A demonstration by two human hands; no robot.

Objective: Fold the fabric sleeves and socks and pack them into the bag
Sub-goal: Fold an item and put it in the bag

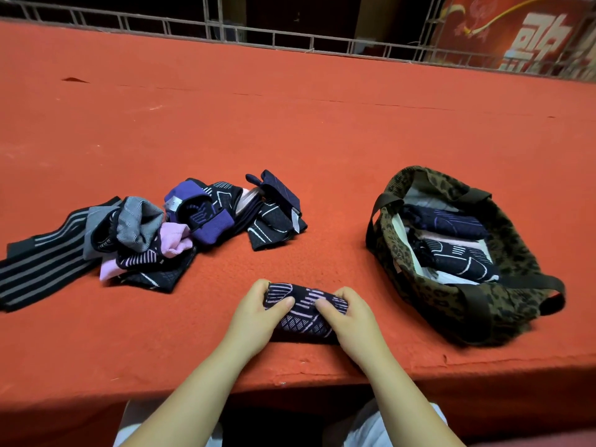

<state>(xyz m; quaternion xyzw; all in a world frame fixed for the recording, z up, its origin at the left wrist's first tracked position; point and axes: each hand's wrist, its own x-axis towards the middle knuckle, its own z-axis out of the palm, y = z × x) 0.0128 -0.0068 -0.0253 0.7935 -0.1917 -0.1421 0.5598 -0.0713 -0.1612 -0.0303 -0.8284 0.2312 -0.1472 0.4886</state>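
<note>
A red felt-covered table (pixel 290 130) carried everything. At its right stood an open leopard-print bag (pixel 503 304), holding folded dark sleeves with pale and violet line patterns (pixel 458 253). At left lay a loose pile of unfolded sleeves and socks (pixel 154 233). Near the front edge, the left hand (pixel 258 312) and right hand (pixel 351 321) gripped a folded navy sleeve with lilac markings (pixel 306 312), thumbs pressing on top.

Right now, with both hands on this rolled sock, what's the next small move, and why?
Probably lift the rolled sock rightward into the leopard bag. The left hand and right hand grip it already rolled, and the bag stands open with folded pieces inside.
</note>
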